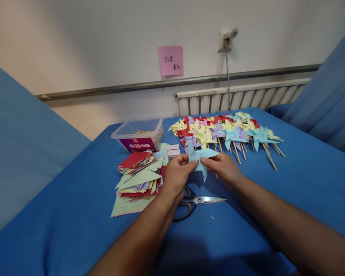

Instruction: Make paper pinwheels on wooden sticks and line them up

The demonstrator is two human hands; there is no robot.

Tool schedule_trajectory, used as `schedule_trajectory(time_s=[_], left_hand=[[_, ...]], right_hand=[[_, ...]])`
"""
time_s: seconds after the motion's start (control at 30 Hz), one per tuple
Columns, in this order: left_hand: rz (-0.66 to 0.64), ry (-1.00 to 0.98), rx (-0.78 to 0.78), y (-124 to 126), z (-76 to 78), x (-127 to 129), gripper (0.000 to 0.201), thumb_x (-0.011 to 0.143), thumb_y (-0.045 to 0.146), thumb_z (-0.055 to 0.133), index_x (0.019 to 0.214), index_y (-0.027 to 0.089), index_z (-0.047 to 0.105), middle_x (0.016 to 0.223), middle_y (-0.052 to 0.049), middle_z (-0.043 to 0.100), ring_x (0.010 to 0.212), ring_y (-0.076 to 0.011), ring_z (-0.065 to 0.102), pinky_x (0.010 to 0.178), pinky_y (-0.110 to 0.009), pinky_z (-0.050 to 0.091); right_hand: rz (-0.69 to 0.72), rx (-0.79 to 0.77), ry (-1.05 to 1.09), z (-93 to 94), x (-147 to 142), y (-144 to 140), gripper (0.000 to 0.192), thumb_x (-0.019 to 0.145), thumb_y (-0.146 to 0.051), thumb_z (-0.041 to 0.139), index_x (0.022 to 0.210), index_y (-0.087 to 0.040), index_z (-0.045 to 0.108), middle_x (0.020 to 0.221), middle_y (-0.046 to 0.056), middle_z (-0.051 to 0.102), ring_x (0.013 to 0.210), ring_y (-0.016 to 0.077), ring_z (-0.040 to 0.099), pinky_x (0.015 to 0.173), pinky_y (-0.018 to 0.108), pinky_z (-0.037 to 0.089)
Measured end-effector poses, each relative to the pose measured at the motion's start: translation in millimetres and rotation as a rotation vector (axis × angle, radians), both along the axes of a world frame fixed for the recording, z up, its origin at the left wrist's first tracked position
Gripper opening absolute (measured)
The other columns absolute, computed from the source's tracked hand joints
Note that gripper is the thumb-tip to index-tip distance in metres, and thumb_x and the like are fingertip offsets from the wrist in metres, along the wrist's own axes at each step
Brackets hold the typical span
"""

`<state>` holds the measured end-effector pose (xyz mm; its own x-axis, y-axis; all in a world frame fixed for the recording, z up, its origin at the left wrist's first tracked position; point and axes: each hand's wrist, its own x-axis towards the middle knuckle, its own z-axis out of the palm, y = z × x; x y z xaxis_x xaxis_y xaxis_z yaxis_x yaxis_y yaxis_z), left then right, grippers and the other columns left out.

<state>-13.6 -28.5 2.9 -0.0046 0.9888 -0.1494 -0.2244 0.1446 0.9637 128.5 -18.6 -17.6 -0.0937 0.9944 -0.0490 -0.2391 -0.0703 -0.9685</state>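
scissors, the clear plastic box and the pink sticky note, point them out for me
scissors (pixel 209 199), head view, on the bare metal blades right of the pivot
clear plastic box (pixel 138 132), head view, on its front wall above the purple label
pink sticky note (pixel 170 60), head view, on the middle of the paper

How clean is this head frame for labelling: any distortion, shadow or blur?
Head view: wide-angle bend curves the wall rail; both forearms throw dark shadows on the blue table; the light blue paper between left hand and right hand looks sharp; lighting soft, no glare.
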Motion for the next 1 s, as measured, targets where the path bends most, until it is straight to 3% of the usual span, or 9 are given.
schedule_trajectory(time_s=[0.1, 0.2, 0.43, 0.57, 0.63, 0.7, 0.83, 0.93, 1.0], left_hand=[[0.013, -0.016, -0.023, 1.1, 2.0, -1.8, 0.030, 0.054, 0.027, 0.083, 0.072, 0.014, 0.062, 0.065, -0.002, 0.066, 0.056, -0.0120, 0.058, 0.059, -0.025, 0.045], [0.023, -0.060, -0.028, 4.2, 6.8, -6.4, 0.029, 0.053, 0.025, 0.082, 0.071, 0.014, 0.062, 0.064, -0.001, 0.066, 0.056, -0.0116, 0.058, 0.059, -0.024, 0.045], [0.096, -0.086, -0.032, 11.6, 12.0, -16.0, 0.029, 0.054, 0.023, 0.081, 0.074, 0.013, 0.064, 0.066, -0.002, 0.066, 0.055, -0.0124, 0.059, 0.057, -0.025, 0.047], [0.065, -0.082, -0.055, 10.7, 4.4, -14.4, 0.026, 0.054, 0.022, 0.080, 0.070, 0.014, 0.062, 0.063, 0.000, 0.064, 0.053, -0.0112, 0.057, 0.055, -0.024, 0.046], [0.037, -0.050, -0.082, 8.8, -0.4, -12.1, 0.025, 0.053, 0.022, 0.080, 0.069, 0.014, 0.061, 0.062, 0.000, 0.064, 0.053, -0.0107, 0.056, 0.053, -0.023, 0.044], [0.027, 0.004, -0.102, 6.2, -4.9, -8.6, 0.025, 0.053, 0.022, 0.079, 0.067, 0.014, 0.061, 0.061, 0.000, 0.063, 0.052, -0.0097, 0.055, 0.051, -0.021, 0.041], [-0.028, 0.047, -0.126, 1.4, -13.2, -0.1, 0.021, 0.052, 0.021, 0.077, 0.063, 0.015, 0.060, 0.058, 0.000, 0.061, 0.051, -0.0102, 0.053, 0.050, -0.022, 0.041], [-0.052, 0.045, -0.162, 0.1, -20.4, 3.8, 0.021, 0.051, 0.020, 0.076, 0.066, 0.015, 0.063, 0.061, -0.002, 0.064, 0.053, -0.0125, 0.056, 0.051, -0.023, 0.042], [-0.069, 0.037, -0.171, 0.2, -25.4, 4.3, 0.020, 0.050, 0.020, 0.076, 0.065, 0.015, 0.064, 0.062, -0.002, 0.064, 0.052, -0.0125, 0.055, 0.050, -0.024, 0.041]], right_hand=[[-0.002, 0.019, 0.008, -0.8, -0.2, 0.9, 0.036, 0.058, -0.046, 0.081, 0.073, -0.016, 0.068, 0.061, 0.000, 0.061, 0.052, 0.0099, 0.043, 0.052, 0.026, 0.032], [-0.035, 0.050, -0.043, -3.5, 2.1, 3.9, 0.037, 0.060, -0.049, 0.080, 0.068, -0.016, 0.063, 0.054, -0.003, 0.053, 0.051, 0.0091, 0.040, 0.051, 0.025, 0.030], [-0.061, 0.152, -0.105, -11.9, 8.6, 9.7, 0.033, 0.074, -0.048, 0.071, 0.068, -0.018, 0.059, 0.053, -0.005, 0.048, 0.051, 0.0096, 0.039, 0.052, 0.025, 0.028], [-0.328, 0.224, -0.078, -11.2, 18.3, 13.2, 0.027, 0.078, -0.045, 0.068, 0.075, -0.019, 0.062, 0.058, -0.004, 0.051, 0.054, 0.0107, 0.044, 0.055, 0.026, 0.034], [-0.529, 0.313, -0.072, -3.5, 22.3, 18.3, 0.023, 0.076, -0.040, 0.070, 0.079, -0.019, 0.062, 0.063, -0.004, 0.054, 0.057, 0.0112, 0.047, 0.059, 0.026, 0.038], [-0.622, 0.434, -0.086, 10.9, 20.8, 27.5, 0.020, 0.073, -0.035, 0.072, 0.082, -0.019, 0.063, 0.074, -0.002, 0.060, 0.065, 0.0127, 0.054, 0.066, 0.027, 0.043], [-0.448, 0.649, -0.399, 54.6, -12.4, 61.9, 0.013, 0.080, -0.029, 0.063, 0.087, -0.019, 0.067, 0.085, 0.004, 0.068, 0.076, 0.0170, 0.062, 0.073, 0.030, 0.048], [-0.188, 0.799, -0.807, 88.6, -63.5, 100.7, 0.014, 0.081, -0.019, 0.060, 0.090, -0.019, 0.071, 0.090, 0.005, 0.071, 0.084, 0.0175, 0.064, 0.078, 0.029, 0.047], [-0.013, 0.802, -1.053, 105.4, -104.1, 128.4, 0.020, 0.083, -0.017, 0.058, 0.097, -0.018, 0.072, 0.098, 0.006, 0.072, 0.089, 0.0183, 0.065, 0.080, 0.028, 0.046]])
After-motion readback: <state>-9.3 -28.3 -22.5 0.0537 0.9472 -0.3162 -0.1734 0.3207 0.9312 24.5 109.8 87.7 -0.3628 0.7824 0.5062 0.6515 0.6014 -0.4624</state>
